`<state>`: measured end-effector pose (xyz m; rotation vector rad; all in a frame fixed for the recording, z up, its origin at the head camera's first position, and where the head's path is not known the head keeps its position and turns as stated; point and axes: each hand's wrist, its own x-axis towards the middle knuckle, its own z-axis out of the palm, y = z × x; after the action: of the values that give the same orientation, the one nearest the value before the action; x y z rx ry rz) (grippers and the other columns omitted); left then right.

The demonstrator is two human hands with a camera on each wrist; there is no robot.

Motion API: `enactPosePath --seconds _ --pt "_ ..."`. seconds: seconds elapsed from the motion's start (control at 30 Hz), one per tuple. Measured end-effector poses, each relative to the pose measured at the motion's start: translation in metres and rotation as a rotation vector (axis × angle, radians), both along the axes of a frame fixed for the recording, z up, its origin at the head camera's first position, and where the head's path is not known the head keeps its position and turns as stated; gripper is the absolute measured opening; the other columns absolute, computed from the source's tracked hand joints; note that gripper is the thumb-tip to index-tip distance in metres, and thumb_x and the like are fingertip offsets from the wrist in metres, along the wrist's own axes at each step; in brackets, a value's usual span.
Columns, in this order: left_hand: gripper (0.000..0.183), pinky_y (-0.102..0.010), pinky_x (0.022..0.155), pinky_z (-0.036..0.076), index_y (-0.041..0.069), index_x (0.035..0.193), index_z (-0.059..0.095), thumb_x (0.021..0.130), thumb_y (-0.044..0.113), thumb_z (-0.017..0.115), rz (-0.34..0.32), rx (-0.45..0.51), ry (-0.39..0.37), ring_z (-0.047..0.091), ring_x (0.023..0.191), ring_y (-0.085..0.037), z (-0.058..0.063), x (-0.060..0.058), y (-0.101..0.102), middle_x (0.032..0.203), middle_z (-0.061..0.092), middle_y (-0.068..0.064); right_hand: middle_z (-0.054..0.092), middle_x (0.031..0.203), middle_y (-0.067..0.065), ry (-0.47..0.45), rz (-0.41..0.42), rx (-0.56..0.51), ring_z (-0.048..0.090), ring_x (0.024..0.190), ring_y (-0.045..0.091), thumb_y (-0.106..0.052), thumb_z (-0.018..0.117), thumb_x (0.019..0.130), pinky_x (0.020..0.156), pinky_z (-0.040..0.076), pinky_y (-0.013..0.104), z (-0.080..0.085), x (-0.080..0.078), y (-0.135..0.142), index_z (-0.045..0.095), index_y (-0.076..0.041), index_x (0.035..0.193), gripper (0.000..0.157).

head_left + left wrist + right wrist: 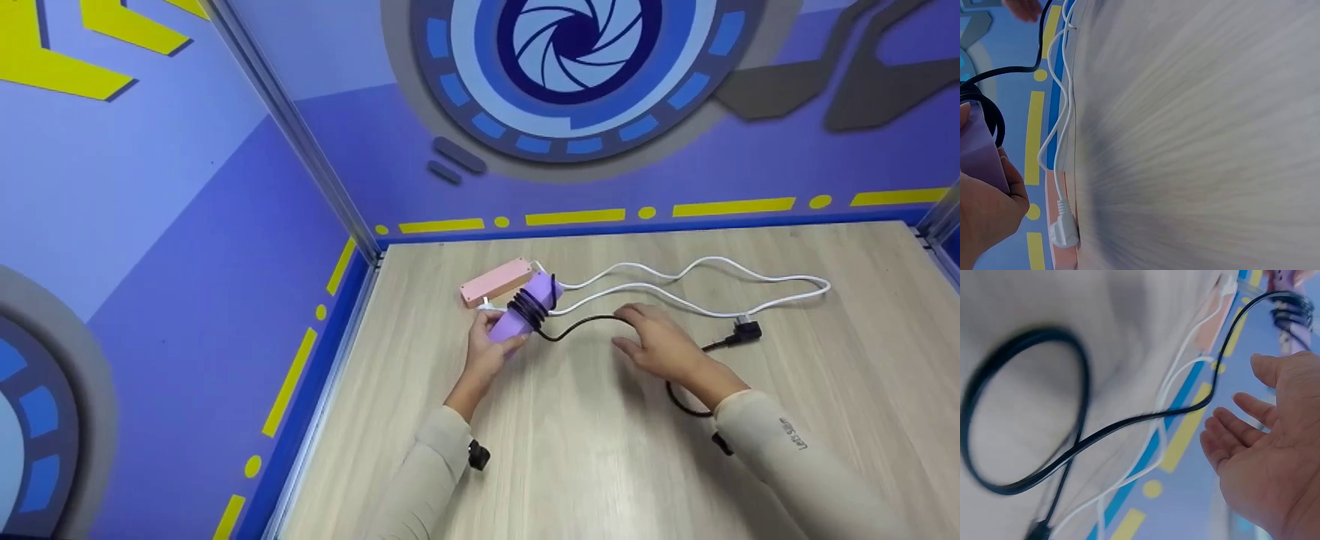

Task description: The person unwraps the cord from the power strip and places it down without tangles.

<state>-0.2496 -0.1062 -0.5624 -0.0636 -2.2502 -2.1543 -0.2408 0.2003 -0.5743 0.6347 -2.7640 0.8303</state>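
My left hand [486,354] grips the lower end of a purple power strip [510,325], holding it up at a tilt. Several turns of its black cord [528,308] are wound round the strip's middle. The loose length of cord runs toward my right hand [664,346], whose fingers are loosely bent and pinch nothing. In the right wrist view the cord [1145,417] passes beside the fingertips, then makes a wide loop. A black plug [745,331] at the cord's end lies right of this hand.
Behind the purple strip lies a pink power strip [496,280] on the wooden table [600,472]. Its white cord [821,283] stretches far to the right and doubles back to a white plug [1064,230] by the pink strip. Decorated panels [337,135] stand behind and at left.
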Motion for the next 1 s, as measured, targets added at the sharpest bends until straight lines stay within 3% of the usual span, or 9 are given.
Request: enactPosePath --seconds 0.1,0.27,0.47,0.7,1.0 --pt "0.055 -0.031 0.085 0.051 -0.005 0.117 0.051 0.071 -0.005 0.079 -0.003 -0.012 -0.001 0.059 0.102 -0.022 0.0 0.0 0.006 0.116 0.063 -0.019 0.061 0.132 0.02 0.037 0.032 0.013 0.055 0.125 0.04 -0.023 0.071 0.091 0.106 0.04 0.055 0.006 0.001 -0.015 0.061 -0.002 0.126 0.043" --pt "0.057 -0.034 0.086 0.052 -0.003 0.118 0.051 0.07 -0.004 0.081 -0.019 -0.018 -0.027 0.058 0.105 -0.022 -0.014 -0.009 0.012 0.119 0.062 -0.018 0.061 0.134 0.019 0.079 0.092 0.035 0.055 0.127 0.038 -0.024 0.072 0.09 0.106 0.042 0.054 0.011 0.001 -0.04 0.063 0.0 0.125 0.043" --pt "0.056 -0.035 0.088 0.053 0.002 0.118 0.051 0.072 -0.001 0.082 -0.038 -0.005 -0.018 0.057 0.107 -0.022 -0.024 -0.015 0.016 0.121 0.062 -0.016 0.068 0.123 0.017 0.101 0.129 0.013 0.061 0.119 0.035 -0.021 0.071 0.089 0.102 0.046 0.05 0.0 -0.003 -0.062 0.066 -0.001 0.118 0.036" --pt "0.055 -0.032 0.08 0.053 0.001 0.117 0.052 0.071 -0.001 0.083 -0.048 -0.014 0.003 0.059 0.101 -0.02 -0.025 -0.013 0.017 0.115 0.064 -0.015 0.072 0.107 0.014 0.052 0.149 -0.027 0.066 0.107 0.034 -0.013 0.07 0.088 0.095 0.049 0.052 -0.018 -0.008 -0.07 0.071 -0.006 0.104 0.018" --pt "0.055 -0.032 0.078 0.055 -0.004 0.119 0.05 0.073 -0.004 0.08 -0.058 -0.011 -0.025 0.057 0.102 -0.021 -0.025 -0.017 0.016 0.117 0.062 -0.018 0.073 0.109 0.015 0.089 0.184 -0.011 0.067 0.106 0.033 -0.012 0.072 0.085 0.089 0.05 0.051 -0.016 -0.011 -0.069 0.073 -0.01 0.095 0.011"
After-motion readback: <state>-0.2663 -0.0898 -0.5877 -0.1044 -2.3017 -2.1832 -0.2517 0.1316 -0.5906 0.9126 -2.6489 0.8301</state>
